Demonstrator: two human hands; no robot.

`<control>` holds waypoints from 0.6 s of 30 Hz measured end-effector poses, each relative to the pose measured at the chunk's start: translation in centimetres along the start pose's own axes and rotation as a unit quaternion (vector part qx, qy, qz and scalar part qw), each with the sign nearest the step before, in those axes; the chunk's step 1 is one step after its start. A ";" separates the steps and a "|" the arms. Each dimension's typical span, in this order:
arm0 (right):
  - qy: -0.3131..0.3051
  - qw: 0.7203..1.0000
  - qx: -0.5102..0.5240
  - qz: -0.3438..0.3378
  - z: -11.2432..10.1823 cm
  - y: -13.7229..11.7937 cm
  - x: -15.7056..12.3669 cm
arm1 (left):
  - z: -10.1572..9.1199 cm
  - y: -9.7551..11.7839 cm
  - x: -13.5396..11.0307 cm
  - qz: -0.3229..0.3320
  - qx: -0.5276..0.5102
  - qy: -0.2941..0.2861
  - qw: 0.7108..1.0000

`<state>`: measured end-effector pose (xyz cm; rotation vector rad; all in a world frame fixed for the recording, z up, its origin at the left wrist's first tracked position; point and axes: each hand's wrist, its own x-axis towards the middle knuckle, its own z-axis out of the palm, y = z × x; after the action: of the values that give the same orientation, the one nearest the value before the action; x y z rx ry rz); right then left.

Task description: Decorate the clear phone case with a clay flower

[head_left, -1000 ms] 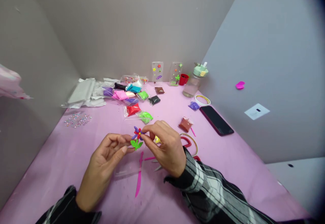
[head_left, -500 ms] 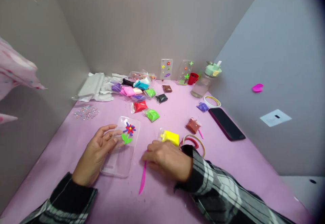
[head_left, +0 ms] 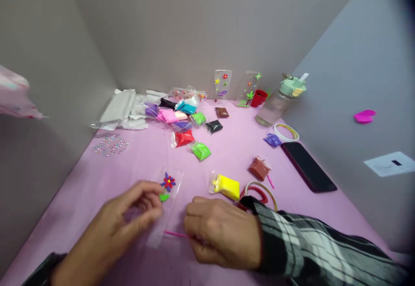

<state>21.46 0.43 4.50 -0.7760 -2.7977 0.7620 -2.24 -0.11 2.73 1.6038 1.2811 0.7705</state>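
Observation:
My left hand (head_left: 129,210) grips the left edge of a clear phone case (head_left: 158,229), which looks tilted. On the case sit a red and purple clay flower (head_left: 168,182) and a green clay leaf (head_left: 164,197). My fingers hide part of the case's left side. My right hand (head_left: 218,234) lies just to the right of the case, closed around a thin pink modelling tool (head_left: 173,234). Its tip points left, towards the lower part of the case. A yellow clay packet (head_left: 226,187) lies just beyond my right hand.
Several clay packets (head_left: 183,119) lie at the back, near white plastic bags (head_left: 118,110). Further right are a brown clay packet (head_left: 259,168), a black phone (head_left: 308,167) and a water bottle (head_left: 280,102). Decorated phone cases (head_left: 222,84) stand against the wall.
My right hand has moved down from beside the yellow packet and now holds the pink tool. The case looks turned and tilted in my left hand. The view has shifted slightly.

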 end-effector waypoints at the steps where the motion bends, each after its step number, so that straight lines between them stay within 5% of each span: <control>1: 0.008 0.998 0.062 0.026 -0.8 0.0 0.0 | 0.3 0.4 -0.2 0.003 -0.021 -0.076 0.997; 3: 0.014 0.982 0.173 0.080 -2.0 0.0 0.1 | 1.0 1.1 -0.5 -0.009 -0.022 -0.167 0.986; 6: -0.003 0.907 0.394 0.148 -2.5 0.4 0.6 | 1.7 1.4 -0.3 -0.033 -0.058 -0.125 0.990; 8: 0.022 0.799 0.573 0.181 -2.0 1.0 1.1 | 1.8 1.2 0.4 -0.084 -0.169 -0.032 0.981; 11: 0.115 0.624 0.745 0.207 -0.8 1.5 1.7 | 2.0 0.4 1.8 -0.170 -0.395 0.101 0.897; 13: 0.154 0.577 0.775 0.205 -0.2 1.1 1.9 | 2.4 -0.3 2.4 -0.184 -0.464 0.147 0.854; 15: 0.194 0.609 0.746 0.186 0.2 0.1 1.9 | 3.2 -0.7 2.3 -0.234 -0.470 0.107 0.844; 16: 0.225 0.651 0.704 0.174 0.3 -0.5 1.9 | 3.7 -0.7 2.0 -0.260 -0.498 0.085 0.823; 18: 0.291 0.777 0.539 0.144 0.5 -1.8 1.8 | 4.9 -0.3 1.0 -0.300 -0.605 0.049 0.736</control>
<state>19.03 -0.19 5.02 -0.9256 -1.3192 1.5813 2.22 -0.46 0.48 0.0667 0.8829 0.9427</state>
